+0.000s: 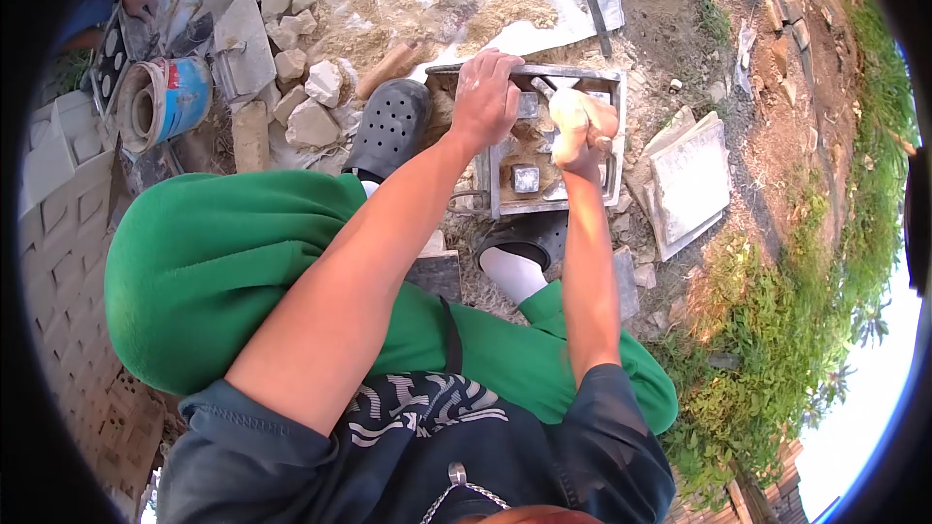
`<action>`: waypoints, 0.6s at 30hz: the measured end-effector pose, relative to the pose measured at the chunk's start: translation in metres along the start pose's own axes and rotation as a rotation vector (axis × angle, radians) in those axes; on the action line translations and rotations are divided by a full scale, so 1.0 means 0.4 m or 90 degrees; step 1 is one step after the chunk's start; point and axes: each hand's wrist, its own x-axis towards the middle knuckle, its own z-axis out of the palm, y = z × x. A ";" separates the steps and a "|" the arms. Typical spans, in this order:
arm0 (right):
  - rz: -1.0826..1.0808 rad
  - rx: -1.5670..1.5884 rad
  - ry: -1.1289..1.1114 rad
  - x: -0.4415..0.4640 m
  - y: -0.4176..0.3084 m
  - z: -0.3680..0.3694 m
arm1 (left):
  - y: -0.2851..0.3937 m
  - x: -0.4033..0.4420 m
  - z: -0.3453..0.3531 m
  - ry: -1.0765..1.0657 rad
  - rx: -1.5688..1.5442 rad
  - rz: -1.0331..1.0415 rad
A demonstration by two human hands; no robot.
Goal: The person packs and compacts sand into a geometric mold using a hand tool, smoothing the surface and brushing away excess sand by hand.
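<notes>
While the left hand (pixel 484 102) is curled over the upper edge of the metal frame (pixel 619 136), the right hand (pixel 582 124) is closed around a tool (pixel 542 86). Only the tool's tip shows, pointing to the upper left; the fist covers the rest. Frame sits on the ground, upper centre-right of the frame, between the two clogs: one clog (pixel 390 124) up and left of it, other clog (pixel 544 235) just below. Inside it: square metal block (pixel 525 178), lower left, plus more shapes partly hidden by the hands.

Right of it, a stack of flat slabs (pixel 689 180). Upper left: broken stones (pixel 313 123), then a blue, white and red bucket (pixel 184 102) tipped on its side. Another person's hand (pixel 142 6) shows near the corner.
</notes>
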 end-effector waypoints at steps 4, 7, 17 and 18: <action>0.142 0.214 0.038 0.042 -0.038 -0.020 | -0.005 -0.007 -0.003 -0.003 0.000 0.000; 0.132 0.202 0.054 0.027 0.001 -0.025 | 0.002 0.002 0.001 -0.003 -0.002 0.005; 0.242 0.199 -0.009 0.067 0.029 -0.001 | -0.006 0.003 0.012 -0.025 -0.003 -0.014; 0.236 0.199 -0.006 0.098 0.012 -0.011 | -0.006 0.013 0.013 -0.022 -0.002 -0.008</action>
